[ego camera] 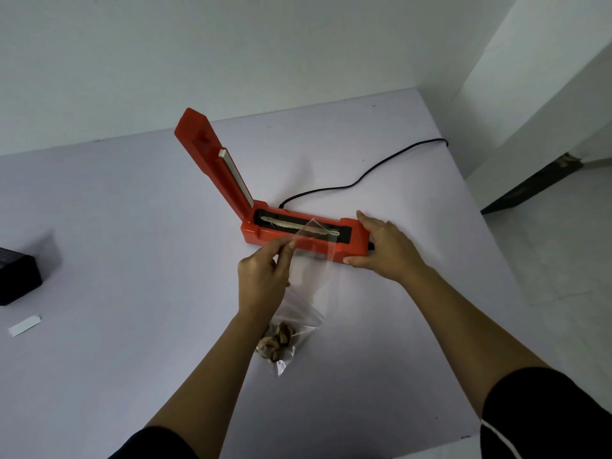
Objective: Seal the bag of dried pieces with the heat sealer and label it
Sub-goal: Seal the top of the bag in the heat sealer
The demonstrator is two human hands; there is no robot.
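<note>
1. Pale grey worktop (pixel 132 226) set against white walls carries an orange heat sealer (pixel 308 238) with its lid (pixel 212 160) swung up on the hinge at the left end; a black cord (pixel 364 172) trails off behind it.
2. Left hand (pixel 265 276) pinches the open top edge of the clear bag (pixel 314 260) between thumb and fingers, other fingers curled, and lays that edge over the sealing strip (pixel 298 225).
3. Right hand (pixel 381 250) rests flat and spread on the sealer's right end, steadying the body and gripping nothing else.
4. Bag runs from the strip back toward the person, its long axis crossing the sealer's; the dried pieces (pixel 275 342) sit bunched at the near end on the worktop.
5. Bag mouth seems to cover only the right part of the strip, though the clear film makes its edges hard to trace.
6. Closing the lid probably falls to the right hand, since the left is occupied.
7. White label (pixel 25 324) lies well apart at far left, near a black box (pixel 18 279), unused
</note>
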